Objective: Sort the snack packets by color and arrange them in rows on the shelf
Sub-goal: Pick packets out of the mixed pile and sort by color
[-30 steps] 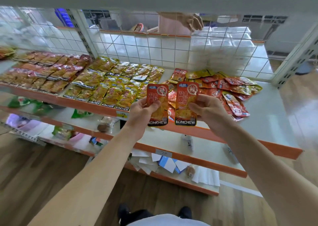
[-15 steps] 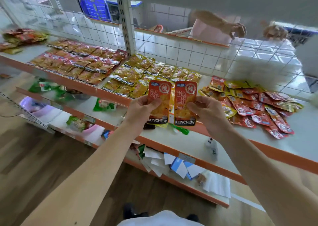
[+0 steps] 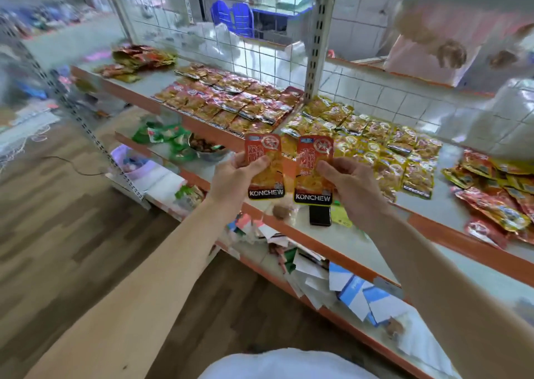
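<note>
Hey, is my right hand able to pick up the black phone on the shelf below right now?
Probably not as is: the right hand pinches an orange packet, so its fingers are occupied. The black phone lies just beneath, nothing covering it.

Small shop: orange-edged shelves (image 3: 341, 256), rowed snack packets (image 3: 372, 141).

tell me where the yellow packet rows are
Head view, upper shelf: the yellow packet rows lie between the darker red rows on their left and a loose pile at far right.
</note>
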The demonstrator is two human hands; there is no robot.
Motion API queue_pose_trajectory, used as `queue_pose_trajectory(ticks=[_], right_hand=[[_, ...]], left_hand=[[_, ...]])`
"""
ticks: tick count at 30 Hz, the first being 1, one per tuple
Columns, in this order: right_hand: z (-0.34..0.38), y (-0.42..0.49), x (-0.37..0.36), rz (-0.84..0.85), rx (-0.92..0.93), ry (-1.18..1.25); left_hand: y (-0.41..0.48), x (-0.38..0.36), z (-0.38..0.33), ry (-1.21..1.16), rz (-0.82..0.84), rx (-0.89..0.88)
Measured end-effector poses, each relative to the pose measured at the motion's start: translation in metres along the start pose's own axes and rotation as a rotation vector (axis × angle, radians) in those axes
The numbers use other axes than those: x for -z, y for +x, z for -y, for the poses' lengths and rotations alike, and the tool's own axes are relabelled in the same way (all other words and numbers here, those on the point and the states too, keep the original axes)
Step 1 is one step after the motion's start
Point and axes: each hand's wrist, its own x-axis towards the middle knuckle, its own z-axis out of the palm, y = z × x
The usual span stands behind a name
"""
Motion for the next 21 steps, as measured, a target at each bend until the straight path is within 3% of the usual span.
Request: queue_pose_trajectory(ticks=[14, 21], right_hand=[[0.013, 0.023, -0.078, 0.038, -0.056, 0.014], [0.018, 0.057, -0.121, 0.064, -0.058, 0.033]], left_hand=[[0.019, 0.07, -0.012, -0.141, -0.048, 0.061], [0.057, 0.105, -0.019, -0.084, -0.124, 0.053]])
